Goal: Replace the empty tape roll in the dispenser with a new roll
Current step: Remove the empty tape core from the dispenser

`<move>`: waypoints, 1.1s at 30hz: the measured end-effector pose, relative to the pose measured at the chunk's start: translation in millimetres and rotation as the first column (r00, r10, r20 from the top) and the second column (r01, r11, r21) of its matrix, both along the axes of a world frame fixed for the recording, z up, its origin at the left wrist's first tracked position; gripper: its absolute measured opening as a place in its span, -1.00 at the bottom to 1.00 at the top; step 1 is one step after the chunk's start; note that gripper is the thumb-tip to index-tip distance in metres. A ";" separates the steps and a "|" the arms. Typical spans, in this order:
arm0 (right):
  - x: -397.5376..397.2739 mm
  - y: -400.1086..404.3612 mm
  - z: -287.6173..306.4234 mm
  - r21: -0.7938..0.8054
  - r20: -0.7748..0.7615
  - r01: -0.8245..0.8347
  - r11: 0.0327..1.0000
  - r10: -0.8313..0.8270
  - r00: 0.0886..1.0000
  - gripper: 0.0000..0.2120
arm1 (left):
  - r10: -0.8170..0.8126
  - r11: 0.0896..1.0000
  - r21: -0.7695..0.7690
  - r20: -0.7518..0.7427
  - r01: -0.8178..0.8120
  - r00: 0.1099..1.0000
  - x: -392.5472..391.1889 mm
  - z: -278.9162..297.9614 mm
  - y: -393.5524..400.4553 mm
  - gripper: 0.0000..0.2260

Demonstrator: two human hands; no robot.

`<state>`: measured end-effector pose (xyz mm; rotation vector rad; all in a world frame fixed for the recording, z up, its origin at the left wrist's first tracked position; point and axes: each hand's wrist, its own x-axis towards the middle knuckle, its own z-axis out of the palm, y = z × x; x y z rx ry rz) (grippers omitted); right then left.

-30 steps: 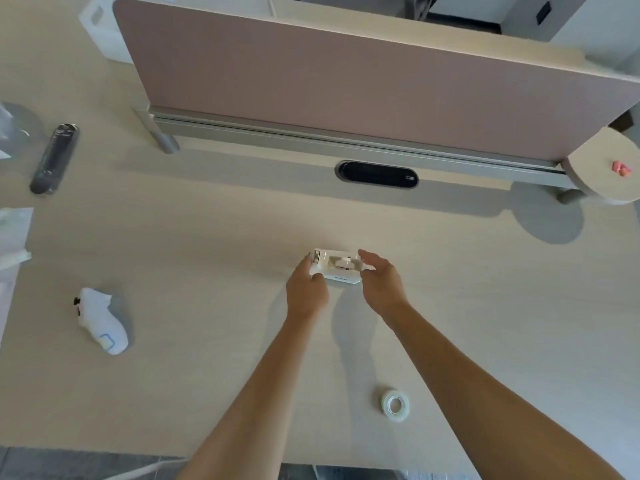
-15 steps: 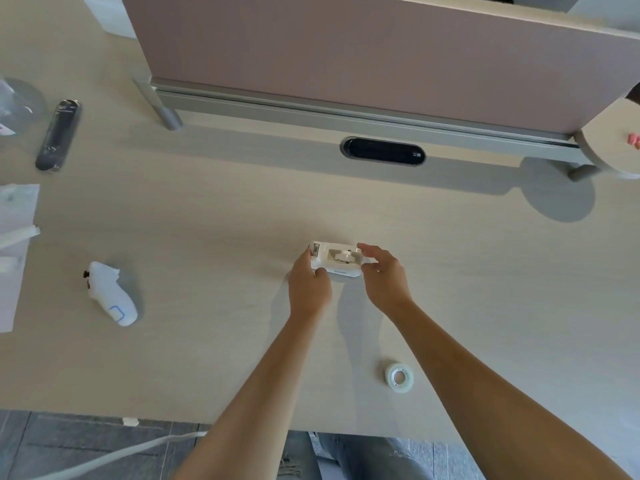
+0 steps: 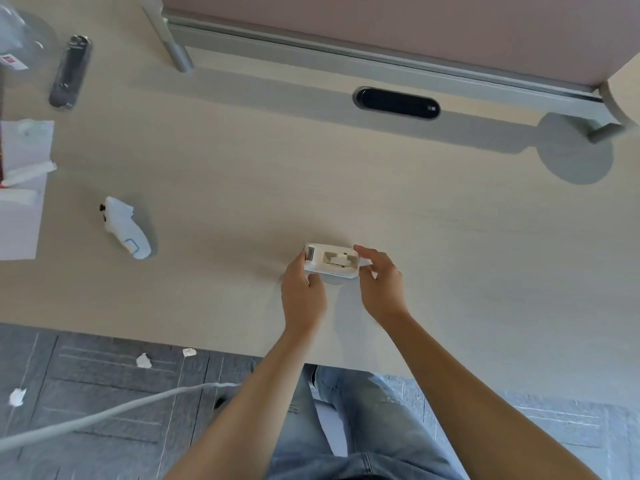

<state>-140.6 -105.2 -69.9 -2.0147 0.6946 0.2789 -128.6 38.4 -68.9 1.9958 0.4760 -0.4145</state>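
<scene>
Head view looks down on a pale wood-grain desk (image 3: 450,237) where a small white plastic tape dispenser (image 3: 330,262) sits near the front edge, held at both ends. The left hand (image 3: 303,292) grasps the end with the serrated cutter, thumb at the near side and fingers curled round the corner; the right hand (image 3: 379,282) pinches the opposite end, its fingers (image 3: 362,252) arched over the far rim. Inside the open well sits a small white spindle piece (image 3: 341,260); whether any empty core is on it is too small to tell. The new tape roll does not show in this view, so its place cannot be given. The likely step is freeing the spindle from its cradle. Risks, as I judge them: the left fingertips lie right against the toothed blade, and a hard pull could drag skin across it; the light dispenser could skid or tip on the smooth desk if the two hands pull unevenly; a spindle that pops out suddenly may roll off the near edge onto the grey tiled floor (image 3: 104,393), where white paper scraps (image 3: 143,361) would make it hard to spot. A white handheld controller (image 3: 126,230) lies well apart to the left, clear of the work.
</scene>
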 end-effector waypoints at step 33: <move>-40.6 29.8 -75.7 -0.250 0.431 0.020 0.968 0.093 0.897 -0.29 | -0.291 0.916 0.397 0.535 0.068 0.793 -28.3 -85.9 22.3 -0.48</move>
